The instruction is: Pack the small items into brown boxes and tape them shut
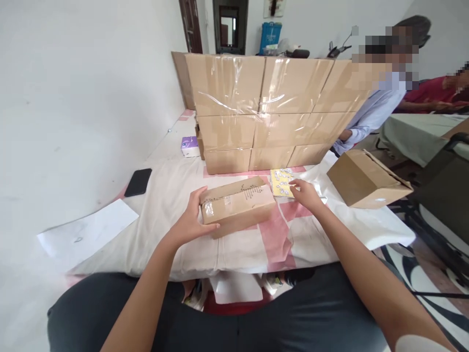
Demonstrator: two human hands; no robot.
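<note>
Carton (239, 207) in left hand (191, 217), beside yellow sheet (281, 183).

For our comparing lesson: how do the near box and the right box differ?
The near box is long and low; the right box looks chunkier. The left hand grips the near box; no hand touches the right box. Both are brown cardboard.

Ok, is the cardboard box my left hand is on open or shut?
The cardboard box looks shut: its top lies flat, no flap raised.
</note>
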